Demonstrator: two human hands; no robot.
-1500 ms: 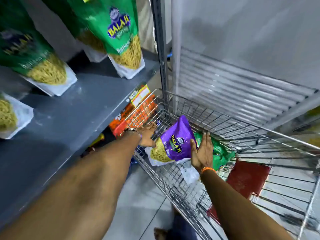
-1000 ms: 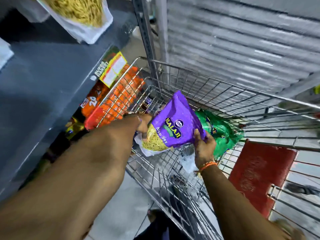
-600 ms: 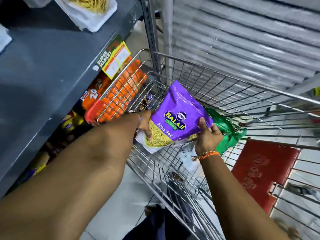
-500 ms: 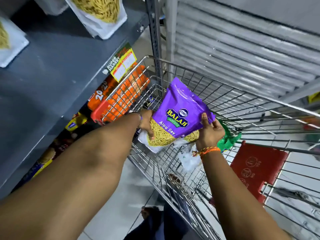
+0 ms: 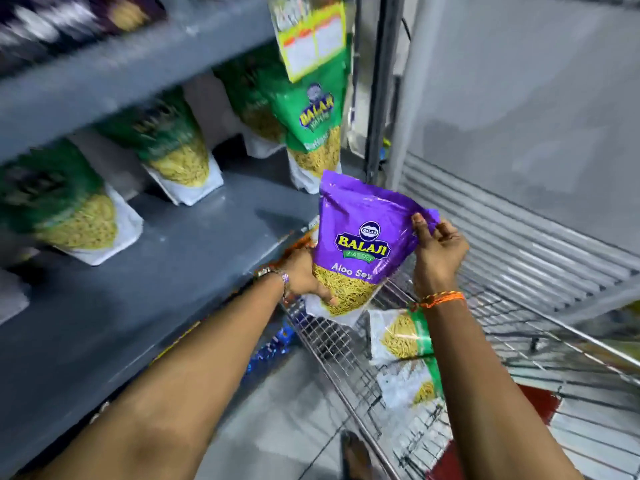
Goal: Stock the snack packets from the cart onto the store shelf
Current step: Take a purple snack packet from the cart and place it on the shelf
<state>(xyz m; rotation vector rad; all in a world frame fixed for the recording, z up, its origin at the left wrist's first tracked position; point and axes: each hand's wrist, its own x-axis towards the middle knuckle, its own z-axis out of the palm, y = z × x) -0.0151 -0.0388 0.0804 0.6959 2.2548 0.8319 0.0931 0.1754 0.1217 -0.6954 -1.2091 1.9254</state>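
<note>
A purple Balaji Aloo Sev packet (image 5: 360, 237) is held upright above the wire cart (image 5: 346, 344), just off the right front corner of the grey shelf (image 5: 180, 271). My left hand (image 5: 304, 275) grips its lower left edge. My right hand (image 5: 438, 251) pinches its upper right corner. Several green Balaji packets (image 5: 308, 129) stand on the shelf, blurred toward the left. Two more green packets (image 5: 403, 336) lie in the cart below my right forearm.
A yellow price tag (image 5: 313, 39) hangs from the shelf above. A grey upright post (image 5: 381, 88) and a corrugated metal wall (image 5: 519, 220) stand to the right. Orange and blue packs (image 5: 273, 348) sit on the lower shelf. A red panel (image 5: 540, 403) is in the cart.
Both hands have lifted the purple packet out of the cart, up and toward the shelf's front corner. The view has swung upward, so the shelf's green packets show again.
</note>
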